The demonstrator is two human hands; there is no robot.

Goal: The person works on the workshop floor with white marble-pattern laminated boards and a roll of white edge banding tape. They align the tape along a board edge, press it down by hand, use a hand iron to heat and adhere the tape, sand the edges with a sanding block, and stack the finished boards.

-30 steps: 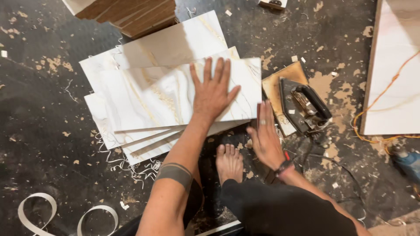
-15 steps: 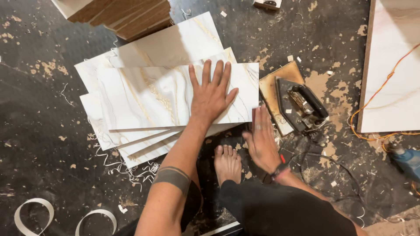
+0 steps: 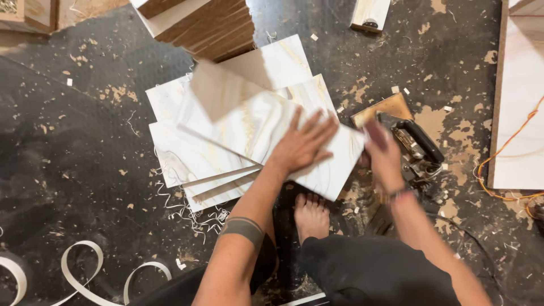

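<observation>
While a bare foot [image 3: 311,214] rests on the dark floor [image 3: 79,170] nearest the camera, the left hand [image 3: 300,144] lies flat with fingers spread on the top panel [image 3: 266,133] — glossy white, veined in gold and grey, tilted atop a fanned stack. The right hand [image 3: 384,154], blurred, seems to grip that panel's right edge. Beyond lies a black tool [image 3: 416,148].

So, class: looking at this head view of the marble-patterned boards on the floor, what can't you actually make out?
- Right hand: motion-blurred, so its grip on the top board is unclear.
- Lower boards in the head view: mostly covered by the top board.
- Power tool: partly hidden behind the right hand.
- Large panel: cut off by the right edge.
- Left hand covers the board's pattern beneath it.
</observation>
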